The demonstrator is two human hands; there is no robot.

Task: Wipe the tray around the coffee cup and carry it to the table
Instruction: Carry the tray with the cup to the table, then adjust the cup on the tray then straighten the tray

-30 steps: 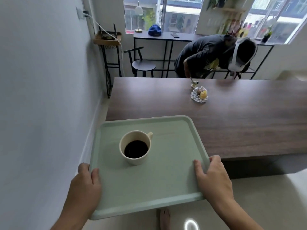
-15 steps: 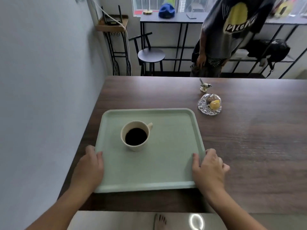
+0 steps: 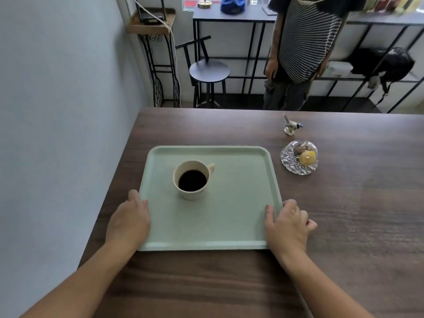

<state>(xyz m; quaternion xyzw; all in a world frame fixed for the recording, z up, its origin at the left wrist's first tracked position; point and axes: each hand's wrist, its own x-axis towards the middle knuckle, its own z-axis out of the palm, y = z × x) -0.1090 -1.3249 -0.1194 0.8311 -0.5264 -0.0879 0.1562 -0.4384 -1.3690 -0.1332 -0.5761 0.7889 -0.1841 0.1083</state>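
Note:
A pale green tray (image 3: pixel 231 216) lies flat on the dark wooden table (image 3: pixel 344 226), near its left end. A cream cup (image 3: pixel 192 180) full of black coffee stands upright on the tray's left half, handle pointing right. My left hand (image 3: pixel 128 222) grips the tray's left rim near the front corner. My right hand (image 3: pixel 286 226) grips the right rim near the front corner, thumb on the tray's inside.
A cut-glass dish (image 3: pixel 299 159) with small items and a little bird figurine (image 3: pixel 291 127) sit on the table right of the tray. A person (image 3: pixel 300 49) stands beyond the far edge. A wall (image 3: pixel 57 134) runs along the left; a stool (image 3: pixel 209 72) stands behind.
The tray went from hanging over the table's edge to resting fully on the tabletop, further in. Both hands stayed on its rims. The person behind straightened up.

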